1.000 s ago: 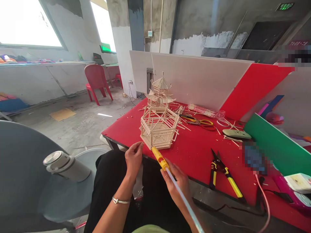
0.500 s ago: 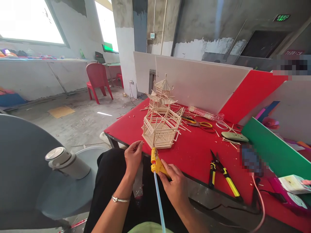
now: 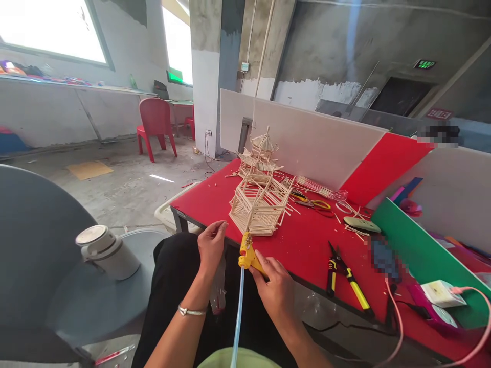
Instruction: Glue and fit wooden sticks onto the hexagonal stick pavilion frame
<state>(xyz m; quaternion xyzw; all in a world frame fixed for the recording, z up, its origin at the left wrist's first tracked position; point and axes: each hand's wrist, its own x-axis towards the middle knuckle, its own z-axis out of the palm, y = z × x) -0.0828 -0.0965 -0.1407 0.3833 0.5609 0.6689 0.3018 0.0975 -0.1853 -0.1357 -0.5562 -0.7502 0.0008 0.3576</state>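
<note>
My right hand (image 3: 274, 289) grips a yellow glue gun (image 3: 246, 254) with a pale glue stick (image 3: 237, 319) trailing back toward me. Its nozzle points at the near lower corner of a hexagonal stick-built frame (image 3: 261, 207) on the red table (image 3: 307, 245). My left hand (image 3: 210, 246) is just left of the gun at the table edge, fingers pinched together; what they hold, if anything, is too small to see. Behind the frame stands a small stick pagoda (image 3: 261, 153).
Yellow-handled pliers (image 3: 345, 278), scissors (image 3: 312, 203), loose sticks and a bag of sticks (image 3: 320, 188) lie on the table. White and red boards (image 3: 326, 143) stand behind, a green board (image 3: 425, 250) at right. A grey round surface with a white canister (image 3: 107, 250) is at left.
The glue gun has swung from slanting right to nearly straight toward the frame's corner. The view has shifted slightly; my left hand stays in place.
</note>
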